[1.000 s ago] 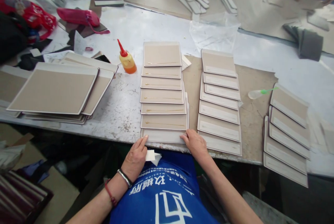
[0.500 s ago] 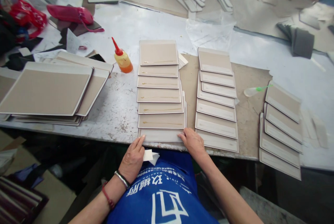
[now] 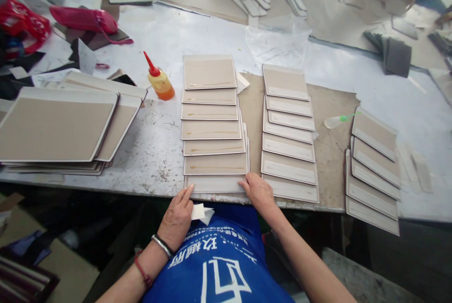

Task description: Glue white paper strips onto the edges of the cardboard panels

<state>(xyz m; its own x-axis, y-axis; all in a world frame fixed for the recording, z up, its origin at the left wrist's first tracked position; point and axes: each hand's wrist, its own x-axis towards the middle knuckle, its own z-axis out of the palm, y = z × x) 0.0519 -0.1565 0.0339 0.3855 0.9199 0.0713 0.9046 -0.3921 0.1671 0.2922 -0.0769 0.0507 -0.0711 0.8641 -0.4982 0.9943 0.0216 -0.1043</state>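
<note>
A column of overlapping beige panels [image 3: 209,129] with pale borders lies before me, and most show a thin line of amber glue. Across the front panel runs a pale strip [image 3: 215,184]. My left hand [image 3: 179,216] is closed around small white pieces [image 3: 198,212] that stick out from its palm, while a fingertip touches the strip's left end. At the strip's right end, my right hand [image 3: 259,193] presses with the thumb, its other fingers curled at the panel's edge. A yellow glue bottle [image 3: 163,87] with a red nozzle stands left of the column.
Two more overlapping columns, a middle column [image 3: 288,145] and a right column [image 3: 374,166], lie to the right. A small green-tipped bottle [image 3: 335,122] rests between them. Stacked large panels [image 3: 58,126] occupy the left. Behind are a pink pouch [image 3: 83,19] and clear plastic [image 3: 278,41].
The view has shifted slightly, so the table's contents appear a little further left. Both hands stay at the two ends of the front strip.
</note>
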